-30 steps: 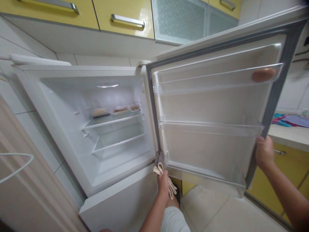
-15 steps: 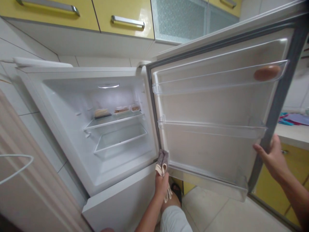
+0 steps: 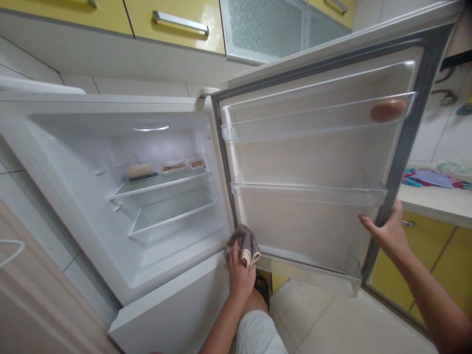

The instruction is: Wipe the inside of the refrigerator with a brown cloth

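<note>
your grey-and-cream cloth [image 3: 246, 243] is bunched against the lower hinge corner of the fridge door [image 3: 317, 162], which stands wide open, its grey seal showing.

Nubby grey cloth [image 3: 246, 242]; glossy clear-plastic door shelves [image 3: 309, 194]

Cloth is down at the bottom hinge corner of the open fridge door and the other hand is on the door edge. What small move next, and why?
Probably slide the cloth up along the grey door seal. The left hand presses it at the seal's bottom corner, with the whole strip running above it. The right hand grips the door's free edge, steadying it.
</note>
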`<state>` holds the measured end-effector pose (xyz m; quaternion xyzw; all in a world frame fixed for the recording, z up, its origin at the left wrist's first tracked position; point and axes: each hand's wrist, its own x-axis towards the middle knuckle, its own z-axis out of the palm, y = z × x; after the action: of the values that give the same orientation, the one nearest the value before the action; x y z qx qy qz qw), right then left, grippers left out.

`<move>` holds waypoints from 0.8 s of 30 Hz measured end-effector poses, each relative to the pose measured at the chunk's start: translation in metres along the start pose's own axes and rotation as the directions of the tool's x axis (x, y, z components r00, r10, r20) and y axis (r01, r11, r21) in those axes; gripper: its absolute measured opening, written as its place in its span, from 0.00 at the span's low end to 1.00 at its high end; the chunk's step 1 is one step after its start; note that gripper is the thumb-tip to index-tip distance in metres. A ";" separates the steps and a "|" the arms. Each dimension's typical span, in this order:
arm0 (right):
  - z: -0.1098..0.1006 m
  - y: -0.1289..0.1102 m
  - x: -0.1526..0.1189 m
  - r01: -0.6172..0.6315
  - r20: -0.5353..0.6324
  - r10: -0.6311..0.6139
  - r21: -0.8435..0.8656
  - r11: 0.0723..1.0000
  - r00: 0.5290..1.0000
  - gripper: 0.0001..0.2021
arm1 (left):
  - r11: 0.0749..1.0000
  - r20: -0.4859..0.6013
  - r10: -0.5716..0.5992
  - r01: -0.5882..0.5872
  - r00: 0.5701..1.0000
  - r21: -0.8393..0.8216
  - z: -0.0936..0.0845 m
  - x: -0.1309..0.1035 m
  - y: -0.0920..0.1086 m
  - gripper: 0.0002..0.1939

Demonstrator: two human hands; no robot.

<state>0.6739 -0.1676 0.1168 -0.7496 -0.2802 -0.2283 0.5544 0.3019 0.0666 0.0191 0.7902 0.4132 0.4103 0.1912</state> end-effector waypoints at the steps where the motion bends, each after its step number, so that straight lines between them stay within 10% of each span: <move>1: 0.001 -0.001 0.000 -0.016 0.015 0.016 0.020 1.000 1.000 0.62 | 0.999 0.016 0.024 -0.025 1.000 0.036 -0.001 -0.001 0.000 0.37; 9: 0.005 -0.002 -0.002 -0.071 0.004 0.071 -0.014 0.997 0.997 0.62 | 0.872 0.168 0.296 -0.338 0.940 0.353 -0.006 -0.011 0.019 0.34; 24: 0.008 0.000 -0.004 -0.052 -0.019 0.052 0.009 0.999 0.998 0.57 | 0.848 0.396 0.324 -0.450 0.859 0.281 0.004 -0.020 0.074 0.37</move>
<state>0.6713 -0.1606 0.1123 -0.7521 -0.2564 -0.2198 0.5660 0.3353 0.0073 0.0540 0.9370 0.2729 0.2169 0.0205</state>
